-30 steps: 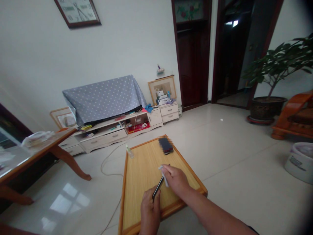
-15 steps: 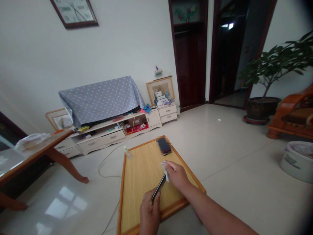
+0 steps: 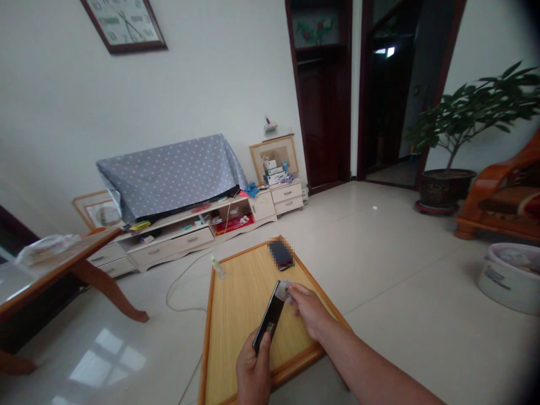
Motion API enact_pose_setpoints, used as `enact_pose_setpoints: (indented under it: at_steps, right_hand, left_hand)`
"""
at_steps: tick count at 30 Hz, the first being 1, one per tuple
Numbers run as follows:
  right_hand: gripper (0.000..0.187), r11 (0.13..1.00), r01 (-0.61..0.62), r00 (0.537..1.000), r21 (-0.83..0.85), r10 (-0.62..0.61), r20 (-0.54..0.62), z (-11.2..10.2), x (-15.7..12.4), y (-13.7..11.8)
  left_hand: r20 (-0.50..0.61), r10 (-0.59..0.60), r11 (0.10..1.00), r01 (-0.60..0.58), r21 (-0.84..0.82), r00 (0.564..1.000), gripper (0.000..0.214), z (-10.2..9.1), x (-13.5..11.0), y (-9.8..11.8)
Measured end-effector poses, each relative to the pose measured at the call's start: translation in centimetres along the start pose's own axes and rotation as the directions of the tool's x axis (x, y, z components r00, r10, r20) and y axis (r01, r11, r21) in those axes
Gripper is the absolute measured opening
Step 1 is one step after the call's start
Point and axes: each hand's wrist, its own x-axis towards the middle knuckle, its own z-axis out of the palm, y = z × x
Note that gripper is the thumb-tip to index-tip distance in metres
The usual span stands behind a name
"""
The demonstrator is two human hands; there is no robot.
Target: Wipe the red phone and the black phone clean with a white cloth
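My left hand [image 3: 254,365] is closed around the lower end of a black smartphone [image 3: 270,318], its thumb lying on the flat face. The phone is tilted above a small wooden table [image 3: 236,304]. My right hand [image 3: 307,306] pinches a crumpled whitish tissue [image 3: 283,288] at the phone's upper end. The tissue seems to touch the phone's edge and face there. Beyond my hands, a dark flat object [image 3: 280,254], blurred out by pixels, lies near the table's far edge. A small clear bottle [image 3: 218,266] with a pale green top stands at the far left corner.
A white cable [image 3: 181,308] runs along the floor left of the table. Further left stands a wooden table with a curved leg [image 3: 113,292]. A low white cabinet [image 3: 169,253] lines the wall. On the right are a white bucket [image 3: 508,287] and a potted plant [image 3: 445,188].
The phone has turned from nearly edge-on to show its dark face. My right hand with the tissue has shifted to the phone's upper end. The whole view has moved slightly.
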Motion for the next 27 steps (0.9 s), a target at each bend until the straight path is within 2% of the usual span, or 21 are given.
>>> enact_pose_setpoints:
  at_steps: [2, 4, 10, 14, 18, 23, 25, 27]
  right_hand:
    - [0.048, 0.996, -0.067, 0.997, 0.059, 0.065, 0.031, 0.0, -0.1, -0.1]
    - [0.047, 0.989, -0.068, 0.996, 0.13, 0.061, 0.063, 0.0, -0.1, -0.3]
    - [0.041, 0.972, 0.079, 0.978, 0.223, -0.119, 0.174, 0.9, -0.8, -1.3]
    - [0.039, 0.971, 0.191, 0.953, 0.142, -0.218, 0.211, 2.0, -2.0, -1.7]
    - [0.035, 0.97, 0.226, 0.944, 0.088, -0.24, 0.226, 2.5, -2.7, -2.1]
    - [0.033, 0.975, 0.221, 0.966, -0.015, -0.217, 0.138, 2.6, -2.8, -2.2]
    - [0.032, 0.949, 0.294, 0.951, -0.111, -0.277, 0.14, 2.7, -3.3, -2.3]
    - [0.031, 0.895, 0.401, 0.912, -0.195, -0.371, 0.174, 2.7, -3.8, -2.4]
  left_hand:
    - [0.021, -0.017, 1.0, 0.017, -0.018, 1.0, 0.048, 0.1, 0.0, 0.2]
    - [0.05, -0.016, 0.999, 0.018, -0.032, 0.999, 0.047, 0.2, 0.1, 0.4]
    - [0.087, -0.019, 1.0, 0.02, -0.01, 0.996, 0.04, 0.4, 0.1, 0.3]
    - [0.106, -0.003, 0.999, 0.008, -0.048, 0.994, 0.041, 0.7, 0.0, -0.1]
    - [0.143, 0.042, 0.999, -0.038, -0.031, 0.989, 0.037, 0.7, -0.2, -0.6]
    - [0.088, 0.147, 0.961, -0.164, 0.222, 0.985, 0.031, 0.3, 0.0, -1.4]
    - [0.059, 0.18, 0.93, -0.19, 0.315, 0.982, 0.031, 0.2, 0.1, -1.6]
    - [0.038, 0.214, 0.905, -0.213, 0.369, 0.976, 0.031, 0.1, 0.1, -1.7]
